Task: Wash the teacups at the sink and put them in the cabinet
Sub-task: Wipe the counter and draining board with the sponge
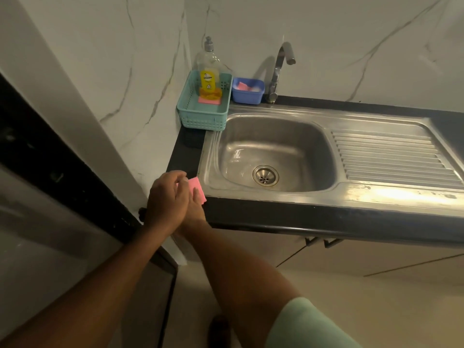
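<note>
A person is pinching a pink sponge (195,185) at the sink (213,146) corner, left hand (165,199) and right hand (196,210) curling fingers round it; likely preparing to wash, with unseen teacups needing fetching next.

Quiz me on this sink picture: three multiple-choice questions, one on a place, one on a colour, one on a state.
1. The soap bottle stands: A in the teal basket; B on the floor; C on the drainboard.
2. The cloth at the counter corner is: A green; B pink; C white.
3. The sink basin is: A full of suds; B stacked with cups; C holding no dishes.
Answers: A, basket walls surround it; B, pink shows past the fingers; C, only bare steel and the drain show.
</note>
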Motion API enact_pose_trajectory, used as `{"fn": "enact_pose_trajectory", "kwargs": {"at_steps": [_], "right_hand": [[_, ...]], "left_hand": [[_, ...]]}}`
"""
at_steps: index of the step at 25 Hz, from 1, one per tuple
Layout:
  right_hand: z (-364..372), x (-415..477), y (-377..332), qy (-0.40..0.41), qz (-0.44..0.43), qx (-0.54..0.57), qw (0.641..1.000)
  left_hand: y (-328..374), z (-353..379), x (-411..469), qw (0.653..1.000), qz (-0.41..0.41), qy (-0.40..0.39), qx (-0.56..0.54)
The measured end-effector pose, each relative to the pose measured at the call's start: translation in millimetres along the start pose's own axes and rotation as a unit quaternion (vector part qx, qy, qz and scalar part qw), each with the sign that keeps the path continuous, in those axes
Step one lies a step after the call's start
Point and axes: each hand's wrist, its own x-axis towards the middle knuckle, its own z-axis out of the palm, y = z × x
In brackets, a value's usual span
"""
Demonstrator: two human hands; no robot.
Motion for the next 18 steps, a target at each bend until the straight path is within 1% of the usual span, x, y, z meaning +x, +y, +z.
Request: {"fn": "enact_pose_trajectory", "kwargs": {"at_steps": [2, 3, 5, 6, 8, 10, 12, 13, 14, 15, 16, 17, 18], "right_hand": [[-14.2, 5.7, 12.7, -0.017, -0.042, -0.036, 0.998], [-21.1, -0.5, 22.8, -0.018, -0.044, -0.036, 0.998], [-26.3, -20.8, 52.8, 0.014, -0.021, -0.031, 0.999], [-27.0, -32.4, 74.4, 0.026, 0.005, -0.028, 0.999], [-33.6, -60.3, 132.0, 0.044, 0.077, -0.021, 0.996], [-52.7, -101.0, 207.9, 0.075, 0.171, -0.044, 0.981], [-73.4, -143.7, 273.1, 0.075, 0.285, -0.047, 0.954], [-78.7, -158.1, 291.2, 0.067, 0.337, -0.042, 0.938], [-77.3, -163.9, 298.4, 0.059, 0.373, -0.030, 0.925], [-73.2, -161.0, 293.0, 0.059, 0.391, -0.029, 0.918], [-67.9, -151.5, 276.0, 0.064, 0.388, -0.033, 0.919], [-62.1, -136.2, 251.0, 0.065, 0.356, -0.035, 0.932], [-59.0, -112.4, 222.8, 0.057, 0.297, -0.024, 0.953]], "left_hand": [[-0.6, 9.9, -1.7, 1.000, -0.008, -0.007, 0.015], [0.1, 16.2, -2.5, 1.000, -0.005, -0.024, 0.018], [0.1, 29.2, -2.0, 0.997, 0.013, -0.079, 0.002], [2.2, 35.0, -1.8, 0.994, 0.026, -0.105, -0.003], [8.4, 45.8, 0.1, 0.989, 0.052, -0.139, -0.005], [22.2, 59.4, 1.7, 0.984, 0.064, -0.168, -0.016], [36.2, 71.9, 0.8, 0.979, 0.076, -0.187, -0.015], [41.8, 78.0, 1.2, 0.978, 0.083, -0.191, -0.015], [45.6, 84.7, 2.7, 0.977, 0.085, -0.194, -0.017], [48.7, 92.0, 4.8, 0.977, 0.085, -0.196, -0.018], [51.1, 97.6, 5.2, 0.977, 0.084, -0.197, -0.016], [51.5, 103.0, 5.1, 0.977, 0.082, -0.197, -0.015], [52.2, 108.1, 9.7, 0.979, 0.076, -0.191, -0.009]]}}
